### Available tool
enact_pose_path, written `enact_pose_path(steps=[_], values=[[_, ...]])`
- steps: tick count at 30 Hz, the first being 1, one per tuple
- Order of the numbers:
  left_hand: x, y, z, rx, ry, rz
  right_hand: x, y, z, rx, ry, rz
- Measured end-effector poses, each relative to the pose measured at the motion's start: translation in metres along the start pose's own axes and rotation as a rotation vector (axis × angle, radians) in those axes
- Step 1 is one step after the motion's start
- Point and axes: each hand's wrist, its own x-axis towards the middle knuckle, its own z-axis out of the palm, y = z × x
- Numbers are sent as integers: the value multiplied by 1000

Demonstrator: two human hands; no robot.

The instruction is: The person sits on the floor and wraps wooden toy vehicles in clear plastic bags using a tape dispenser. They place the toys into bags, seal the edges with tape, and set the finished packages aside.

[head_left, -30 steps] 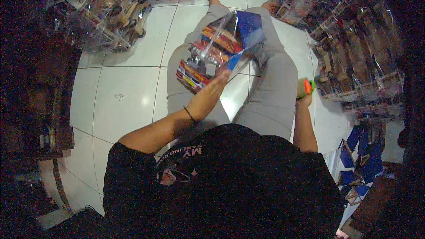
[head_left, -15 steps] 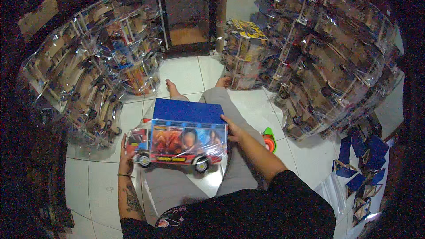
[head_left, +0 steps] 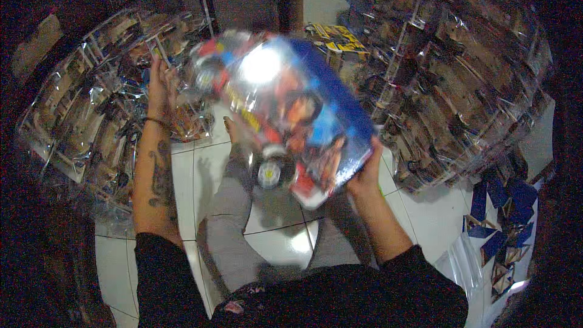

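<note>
A toy truck [head_left: 285,109] with a blue top, picture-covered sides and wheels with pale hubs is held up, tilted, above my lap. Clear shiny wrap covers it, and motion blurs parts of it. My right hand [head_left: 367,173] grips its lower right end, fingers partly hidden behind it. My left hand [head_left: 160,88] is off the truck, raised at its left, with the fingers stretched upward. Behind that hand stands the left pile of wrapped toy trucks [head_left: 79,121]; whether the fingers touch it, I cannot tell.
A taller pile of wrapped trucks [head_left: 461,85] rises on the right. Near it stands a smaller stack with a yellow-printed top [head_left: 340,39]. Blue and brown triangular pieces [head_left: 501,225] and clear plastic sheets [head_left: 458,264] lie at the lower right on white floor tiles.
The truck has risen from over my lap and tilted, its right end now lower. My left hand has let go of its front and moved up toward the left pile.
</note>
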Motion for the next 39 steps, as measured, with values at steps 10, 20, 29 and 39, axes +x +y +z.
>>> enact_pose_path(steps=[10, 20, 29, 39], values=[[-193, -111, -17, 709, -392, 184, 229, -141, 80, -275, 184, -347], [-324, -85, -131, 1179, -401, -98, 324, -182, 33, -398, 557, -207], [-326, -90, -131, 1223, -345, -18, 317, -193, 37, -530, 519, -233], [-328, -86, -124, 1351, -304, -12, 222, -81, 52, -1031, 578, -782]])
